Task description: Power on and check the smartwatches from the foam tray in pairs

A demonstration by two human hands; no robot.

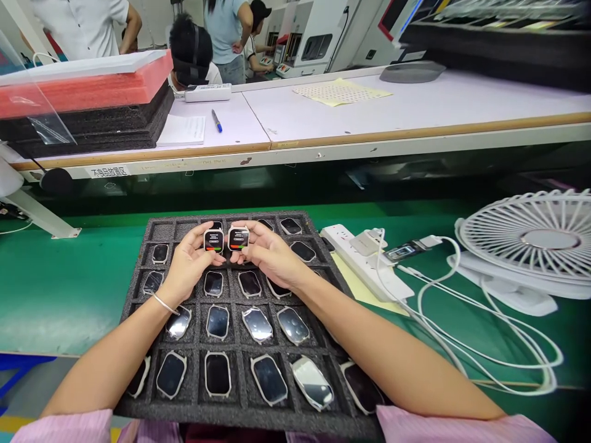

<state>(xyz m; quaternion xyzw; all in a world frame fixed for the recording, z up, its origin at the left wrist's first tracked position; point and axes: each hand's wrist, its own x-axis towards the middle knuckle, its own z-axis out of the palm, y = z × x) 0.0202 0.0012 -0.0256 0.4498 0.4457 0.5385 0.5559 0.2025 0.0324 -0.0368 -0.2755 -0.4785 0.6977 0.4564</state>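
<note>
My left hand is closed on a small watch body whose lit screen shows red and green bars. Beside it, my right hand grips a second watch body with the same lit screen. Both units are held side by side, almost touching, above the far rows of a black foam tray. Several dark-screened watch bodies lie in the tray's compartments below my wrists. A thin bracelet sits on my left wrist.
A white power strip with white cables lies right of the tray on the green mat. A white desk fan stands at the far right. A raised shelf holds stacked foam sheets, a pen and paper. Other people stand behind it.
</note>
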